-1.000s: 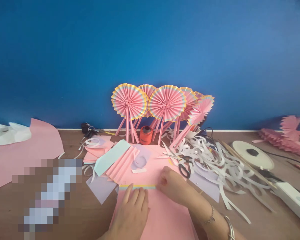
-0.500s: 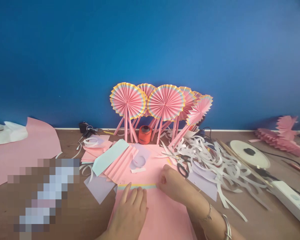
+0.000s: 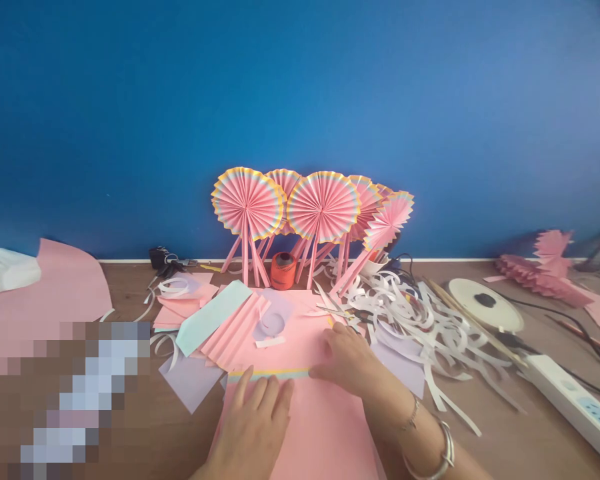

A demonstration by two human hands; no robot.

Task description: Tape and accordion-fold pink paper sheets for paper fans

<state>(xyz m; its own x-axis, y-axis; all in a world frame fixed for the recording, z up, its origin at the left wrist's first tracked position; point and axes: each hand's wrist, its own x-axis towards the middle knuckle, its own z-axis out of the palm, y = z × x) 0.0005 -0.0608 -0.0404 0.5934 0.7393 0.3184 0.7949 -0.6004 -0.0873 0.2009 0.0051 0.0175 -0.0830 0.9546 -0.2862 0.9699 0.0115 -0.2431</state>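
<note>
Pink paper sheet [image 3: 310, 427] lies flat on the tabletop [image 3: 505, 427] right in front of me, long axis running away from me twd the wall. Its far edge is a narrow folded strip [image 3: 270, 375] w/ yellow-and-blue border, lying crosswise, left-right.

L hand [image 3: 253, 427] — fingers together, pressed flat on the sheet, fingertips touching the strip's near side. R hand [image 3: 345, 357] curled, knuckles up, bearing on the strip's right end; whether thumb and finger pinch the fold I can't tell. Both hands at the fold, R a bit further out.

Sheet: matte, smooth, thin, creases sharp.

Beyond the fold: pleated pink stack [image 3: 235, 323], pale-blue card [image 3: 210, 319] across it, lilac scraps. Right of that — tangle of curly white paper strips [image 3: 420, 320], scissors partly buried. Orange spool [image 3: 283, 270] near the wall, round pleated fans [image 3: 323, 207] on pink sticks leaning behind it. Far right: white disc [image 3: 485, 305], power strip [image 3: 570, 400].
</note>
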